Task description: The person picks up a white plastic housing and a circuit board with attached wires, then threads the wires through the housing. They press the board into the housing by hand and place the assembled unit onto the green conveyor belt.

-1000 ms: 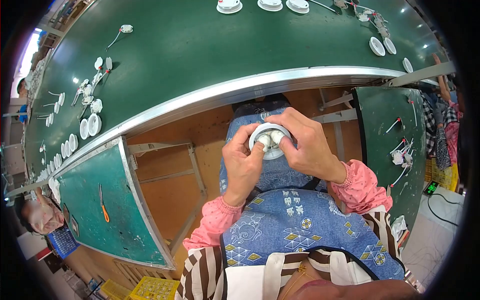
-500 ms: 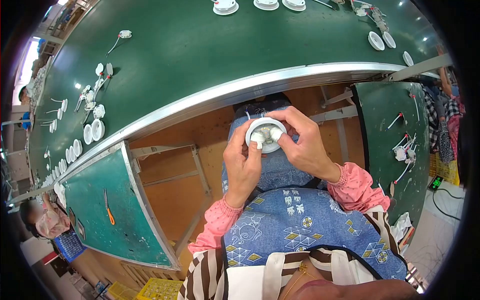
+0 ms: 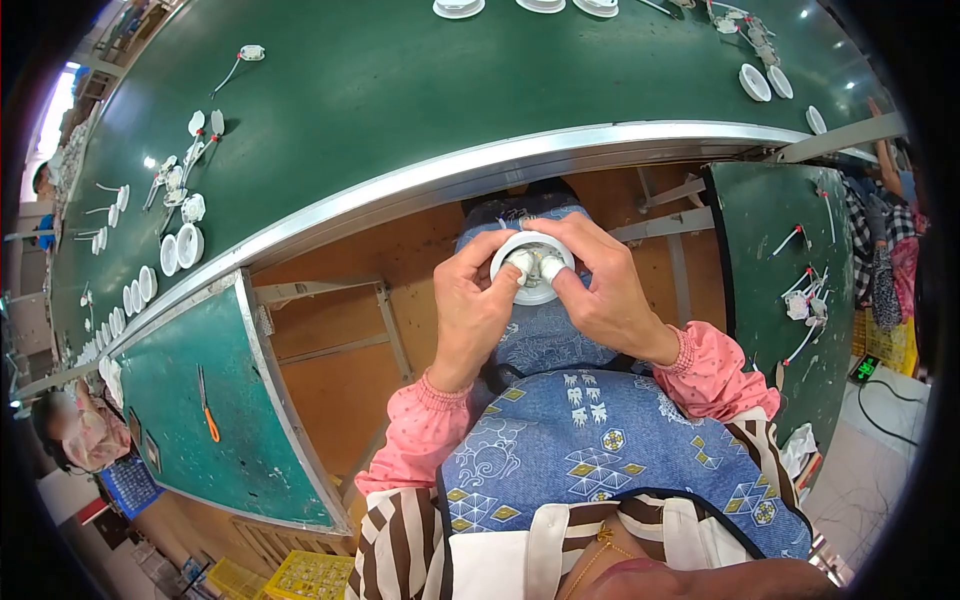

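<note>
Above my lap, a round white housing [image 3: 534, 294] is held between both hands, its open side facing up. My left hand [image 3: 474, 305] grips the left of its rim, with the white-covered thumb pressed inside. On the right, my right hand [image 3: 606, 285] curls round the rim, and its thumb, also wrapped in white, presses inside too. Between the thumbs a small pale part shows in the housing, partly hidden by them. Below the hands lies the blue patterned apron [image 3: 560, 430].
The green table [image 3: 400, 110] has a metal front edge, with white rings [image 3: 189, 245] and wired parts [image 3: 174, 185] at left. Scissors [image 3: 208, 405] lie on the left side table. More wired parts [image 3: 800, 303] are on the right one. A person [image 3: 85, 430] is at far left.
My left wrist and forearm have shifted slightly left. Both thumbs are a little closer together inside the housing. The view has moved slightly.
</note>
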Demonstrator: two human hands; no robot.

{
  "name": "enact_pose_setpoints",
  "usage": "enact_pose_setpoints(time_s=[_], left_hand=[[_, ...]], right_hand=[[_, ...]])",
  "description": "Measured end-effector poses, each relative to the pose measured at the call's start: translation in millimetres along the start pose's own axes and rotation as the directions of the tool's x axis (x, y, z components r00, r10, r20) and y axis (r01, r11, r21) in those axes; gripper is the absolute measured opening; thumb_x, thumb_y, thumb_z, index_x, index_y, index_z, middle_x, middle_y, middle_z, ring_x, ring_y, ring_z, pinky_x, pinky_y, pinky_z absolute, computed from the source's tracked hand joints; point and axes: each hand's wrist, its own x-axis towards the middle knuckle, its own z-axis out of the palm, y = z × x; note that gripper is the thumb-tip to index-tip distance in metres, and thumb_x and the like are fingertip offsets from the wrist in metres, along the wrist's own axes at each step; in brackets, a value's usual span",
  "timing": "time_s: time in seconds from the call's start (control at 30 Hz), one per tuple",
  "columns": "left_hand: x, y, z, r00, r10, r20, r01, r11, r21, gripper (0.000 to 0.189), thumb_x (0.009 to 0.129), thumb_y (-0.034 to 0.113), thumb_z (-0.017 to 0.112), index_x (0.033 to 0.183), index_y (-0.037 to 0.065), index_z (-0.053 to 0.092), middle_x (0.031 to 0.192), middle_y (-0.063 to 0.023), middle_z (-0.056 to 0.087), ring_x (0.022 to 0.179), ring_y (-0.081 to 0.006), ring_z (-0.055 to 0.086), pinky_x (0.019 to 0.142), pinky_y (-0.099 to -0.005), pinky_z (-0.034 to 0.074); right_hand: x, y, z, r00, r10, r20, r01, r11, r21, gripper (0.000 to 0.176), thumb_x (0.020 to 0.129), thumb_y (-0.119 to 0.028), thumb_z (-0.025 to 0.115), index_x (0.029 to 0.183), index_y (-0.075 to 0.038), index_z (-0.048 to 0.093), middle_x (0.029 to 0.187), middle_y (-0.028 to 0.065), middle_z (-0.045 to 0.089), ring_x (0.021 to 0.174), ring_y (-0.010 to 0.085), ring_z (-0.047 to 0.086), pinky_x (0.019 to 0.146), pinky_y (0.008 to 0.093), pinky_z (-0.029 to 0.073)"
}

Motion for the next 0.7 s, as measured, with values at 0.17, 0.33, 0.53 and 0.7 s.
enact_pose_setpoints(time_s=[0.17,0.33,0.53,0.7], left_hand=[[0,-2,3,0.999,0.041,0.005,-0.041,0.998,0.048,0.023,0.092,-0.003,0.061,0.115,-0.003,0.067,0.101,-0.0048,0.069,0.091,-0.0098,0.063,0.081,-0.0248,0.051],[-5,-9,14,0.991,0.085,-0.105,-0.086,0.996,-0.005,0.023,0.093,0.0,0.058,0.116,-0.001,0.066,0.1,-0.0045,0.069,0.09,-0.0097,0.062,0.08,-0.0258,0.051],[-6,-7,11,0.991,0.067,-0.114,-0.061,0.997,0.055,0.022,0.091,-0.002,0.056,0.11,-0.002,0.067,0.096,-0.0061,0.069,0.088,-0.0107,0.063,0.079,-0.0265,0.051],[-1,-19,6,0.997,-0.042,-0.068,0.036,0.996,-0.086,0.022,0.09,-0.002,0.057,0.109,-0.002,0.067,0.095,-0.0082,0.07,0.087,-0.0129,0.063,0.079,-0.0281,0.052]], right_hand=[[0,9,5,0.999,0.049,-0.019,-0.049,0.998,0.038,0.037,0.083,0.005,0.057,0.118,0.002,0.066,0.095,0.0121,0.062,0.071,0.0207,0.058,0.063,0.0323,0.046],[-1,9,10,0.997,0.037,-0.07,-0.034,0.998,0.052,0.034,0.083,0.005,0.057,0.116,0.002,0.066,0.093,0.0117,0.062,0.068,0.0205,0.056,0.06,0.0315,0.045],[-3,0,18,0.992,-0.07,-0.104,0.065,0.996,-0.054,0.033,0.084,0.005,0.055,0.116,0.002,0.064,0.098,0.0167,0.064,0.076,0.0283,0.064,0.064,0.0353,0.05],[-9,17,29,0.987,-0.075,-0.141,0.069,0.996,-0.051,0.032,0.085,0.005,0.054,0.116,0.003,0.063,0.1,0.0179,0.066,0.081,0.0303,0.068,0.068,0.0354,0.052]])
